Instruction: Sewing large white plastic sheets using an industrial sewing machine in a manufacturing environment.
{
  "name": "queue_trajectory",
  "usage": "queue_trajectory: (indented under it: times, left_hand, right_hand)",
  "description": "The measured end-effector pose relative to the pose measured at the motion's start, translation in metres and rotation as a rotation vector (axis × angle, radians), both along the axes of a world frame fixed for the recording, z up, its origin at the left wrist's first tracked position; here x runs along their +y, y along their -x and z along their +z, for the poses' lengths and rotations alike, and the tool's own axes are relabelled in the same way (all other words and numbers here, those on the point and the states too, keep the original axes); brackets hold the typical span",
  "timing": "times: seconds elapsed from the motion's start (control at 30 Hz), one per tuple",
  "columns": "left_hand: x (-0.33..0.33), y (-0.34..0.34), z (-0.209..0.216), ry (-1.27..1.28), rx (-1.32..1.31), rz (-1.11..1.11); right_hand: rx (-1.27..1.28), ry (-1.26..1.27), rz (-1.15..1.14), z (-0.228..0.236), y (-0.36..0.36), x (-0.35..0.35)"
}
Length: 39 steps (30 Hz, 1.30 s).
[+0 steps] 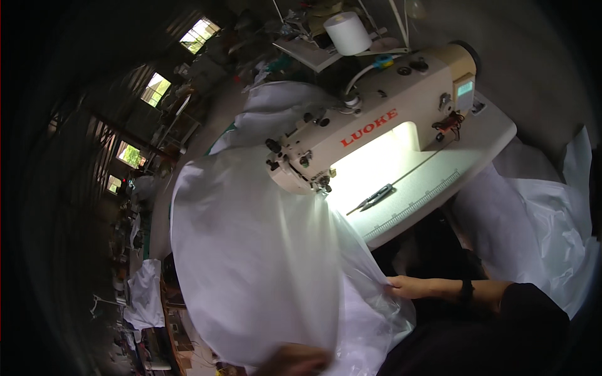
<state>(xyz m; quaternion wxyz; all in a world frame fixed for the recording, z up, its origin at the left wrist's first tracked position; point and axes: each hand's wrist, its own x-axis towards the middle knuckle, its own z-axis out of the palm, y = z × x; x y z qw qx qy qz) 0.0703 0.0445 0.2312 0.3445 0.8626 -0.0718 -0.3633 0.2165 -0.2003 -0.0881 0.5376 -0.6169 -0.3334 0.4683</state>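
A large white sheet (pixel 251 238), smooth and slightly shiny, hangs over the left side of the sewing machine (pixel 376 119) and down toward me. Part of it lies under the machine's needle area. Its right edge is pinched by my right hand (pixel 406 287), which wears a dark wristband. At the lower edge of the picture, my left hand (pixel 298 360) is smeared by motion beside the bottom of the sheet, and its fingers cannot be made out. Grey thread snips (pixel 376 197) lie on the lit machine bed, near its ruler marks.
A white thread cone (pixel 347 34) stands on a stand behind the machine. More white sheeting (pixel 533 219) hangs at the right of the machine table. Another white piece (pixel 145 294) hangs at the left. Small bright windows (pixel 155 89) line the dark, cluttered room.
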Motion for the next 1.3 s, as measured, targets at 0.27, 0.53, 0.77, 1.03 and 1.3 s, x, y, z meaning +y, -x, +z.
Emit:
queue_trajectory:
  times: [0.27, 0.53, 0.77, 1.03, 1.3]
  left_hand:
    - [-0.089, -0.001, -0.233, 0.929, 0.594, 0.270]
    - [-0.134, -0.040, -0.215, 0.410, 0.123, -0.117]
    - [0.015, -0.106, -0.161, -1.028, -0.837, 0.364]
    - [0.022, -0.065, -0.138, -0.909, -0.511, 0.308]
    - [-0.010, -0.196, -0.206, -0.604, -1.103, 0.140]
  right_hand:
    - [-0.657, 0.155, -0.393, 0.033, -0.019, -0.040]
    - [-0.526, 0.086, -0.209, 0.063, -0.006, -0.037]
    - [-0.393, 0.092, -0.160, 0.062, -0.006, -0.044]
    - [-0.353, 0.147, -0.096, 0.058, -0.005, -0.035]
    - [-0.068, 0.132, -0.119, 0.055, -0.003, -0.049]
